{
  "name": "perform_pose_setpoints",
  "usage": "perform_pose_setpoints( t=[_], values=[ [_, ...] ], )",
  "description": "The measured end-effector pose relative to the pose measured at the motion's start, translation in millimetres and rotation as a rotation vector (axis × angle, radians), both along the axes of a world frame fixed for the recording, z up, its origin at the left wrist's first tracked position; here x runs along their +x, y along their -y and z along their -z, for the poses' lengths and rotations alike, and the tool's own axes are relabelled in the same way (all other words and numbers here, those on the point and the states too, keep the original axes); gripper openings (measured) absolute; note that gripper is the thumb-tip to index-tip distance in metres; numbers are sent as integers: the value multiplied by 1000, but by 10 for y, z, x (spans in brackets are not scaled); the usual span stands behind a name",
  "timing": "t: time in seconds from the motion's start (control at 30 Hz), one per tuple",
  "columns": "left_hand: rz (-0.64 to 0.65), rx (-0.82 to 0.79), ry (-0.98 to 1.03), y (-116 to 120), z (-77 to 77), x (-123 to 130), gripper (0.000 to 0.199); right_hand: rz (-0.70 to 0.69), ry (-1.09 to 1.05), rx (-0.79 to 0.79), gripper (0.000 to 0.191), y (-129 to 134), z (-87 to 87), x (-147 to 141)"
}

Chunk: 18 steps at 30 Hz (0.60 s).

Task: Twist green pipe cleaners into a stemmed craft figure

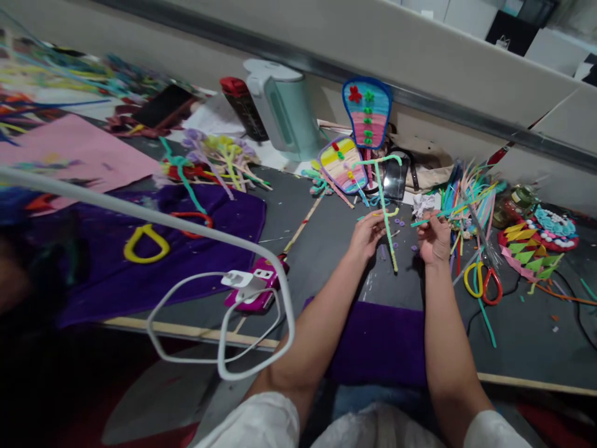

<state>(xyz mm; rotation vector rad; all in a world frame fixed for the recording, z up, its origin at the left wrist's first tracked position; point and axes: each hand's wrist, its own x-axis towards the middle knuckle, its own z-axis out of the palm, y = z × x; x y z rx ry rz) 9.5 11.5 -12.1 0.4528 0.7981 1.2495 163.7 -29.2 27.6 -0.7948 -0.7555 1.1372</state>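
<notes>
My left hand (368, 234) is closed around a pale green pipe-cleaner stem (383, 208), which stands tilted above the table with a bent crosspiece at its top. A short yellow piece curves out from the stem near my fingers. To the right, my right hand (433, 239) pinches a teal pipe cleaner (422, 222) that points left toward the stem. The two hands are apart. Small purple beads or buttons (397, 222) lie on the dark table between them. Behind the hands stand a striped yellow-and-pink woven piece (342, 163) and a blue-edged woven piece (367, 112).
Red-and-yellow-handled scissors (482, 283) lie right, near a bundle of pipe cleaners (476, 193). A pale green kettle (289, 112) stands at the back. A white cable (224, 236) crosses the left foreground to a pink power strip (261, 283). Yellow-handled scissors (147, 244) rest on purple cloth (224, 218).
</notes>
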Motion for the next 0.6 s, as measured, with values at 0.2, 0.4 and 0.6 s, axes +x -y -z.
perform_pose_setpoints(
  t=[0.2,0.4,0.6],
  values=[
    [51,54,-18,48,-30,30,28,69,164,-95,40,-90,137,-183],
    [62,79,-42,102,-85,56,31,202,215,-107,37,-168,257,-229],
    [76,91,-62,111,-72,83,34,220,262,-110,33,-159,261,-259]
  ],
)
